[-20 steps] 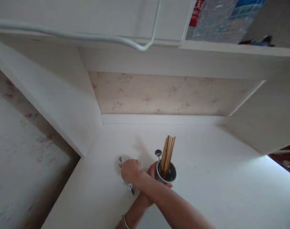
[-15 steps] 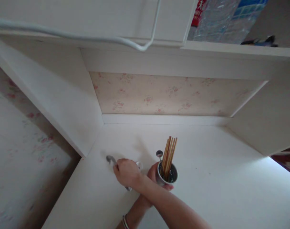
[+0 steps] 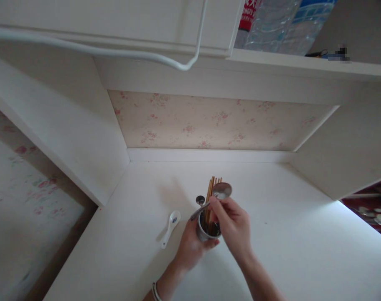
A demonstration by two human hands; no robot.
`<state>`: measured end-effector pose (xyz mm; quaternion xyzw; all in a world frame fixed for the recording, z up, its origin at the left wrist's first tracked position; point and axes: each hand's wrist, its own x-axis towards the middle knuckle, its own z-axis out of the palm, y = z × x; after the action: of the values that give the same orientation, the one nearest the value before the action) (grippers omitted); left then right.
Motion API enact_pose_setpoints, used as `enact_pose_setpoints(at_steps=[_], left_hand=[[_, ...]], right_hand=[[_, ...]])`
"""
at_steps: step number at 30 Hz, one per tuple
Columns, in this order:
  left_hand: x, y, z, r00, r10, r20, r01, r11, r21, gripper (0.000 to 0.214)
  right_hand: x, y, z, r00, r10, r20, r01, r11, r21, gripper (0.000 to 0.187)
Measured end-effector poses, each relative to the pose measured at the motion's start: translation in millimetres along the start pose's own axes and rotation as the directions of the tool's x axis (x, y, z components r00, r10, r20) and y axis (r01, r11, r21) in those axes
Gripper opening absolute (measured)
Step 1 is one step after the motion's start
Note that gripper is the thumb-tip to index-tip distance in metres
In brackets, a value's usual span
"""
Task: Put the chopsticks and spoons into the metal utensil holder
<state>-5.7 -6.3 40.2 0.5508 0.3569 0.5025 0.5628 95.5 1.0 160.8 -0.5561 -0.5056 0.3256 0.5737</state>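
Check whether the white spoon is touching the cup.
Apart: head view shows bare table between the white spoon and the cup held by the left hand.

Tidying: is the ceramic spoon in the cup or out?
Out: the ceramic spoon lies on the desk, left of the cup in the left hand; the right hand holds a metal spoon.

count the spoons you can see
3: a white spoon lying on the desk, a metal spoon in the right hand, a small spoon standing in the cup; others may hide inside.
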Motion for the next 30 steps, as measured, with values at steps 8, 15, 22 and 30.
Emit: enact_pose_setpoints(at_steps=[8, 15, 22, 30], left_hand=[[-0.2, -7.0, 2.2, 0.993, -0.068, -0.094, 0.068, 0.998, 0.004, 0.081], [1.5, -7.7, 4.4, 0.994, -0.077, -0.075, 0.083, 0.994, 0.073, 0.079], [2.7, 1.0, 5.3, 0.996, -0.077, -0.050, 0.082, 0.992, 0.098, 0.072], [-4.8, 1.1, 3.8, 1.000, 0.019, -0.023, -0.011, 0.958, 0.288, 0.077]], right_hand=[[7.7, 63.4, -46.8, 0.982, 0.098, -0.159, -0.125, 0.977, -0.171, 0.039], [-6.7, 107.4, -29.0, 0.995, 0.075, -0.066, -0.084, 0.986, -0.141, 0.031], [-24.2, 115.1, -33.1, 0.986, 0.084, 0.146, -0.095, 0.993, 0.076, 0.057], [-40.9, 120.4, -33.3, 0.930, 0.091, 0.356, -0.193, 0.946, 0.261, 0.072]])
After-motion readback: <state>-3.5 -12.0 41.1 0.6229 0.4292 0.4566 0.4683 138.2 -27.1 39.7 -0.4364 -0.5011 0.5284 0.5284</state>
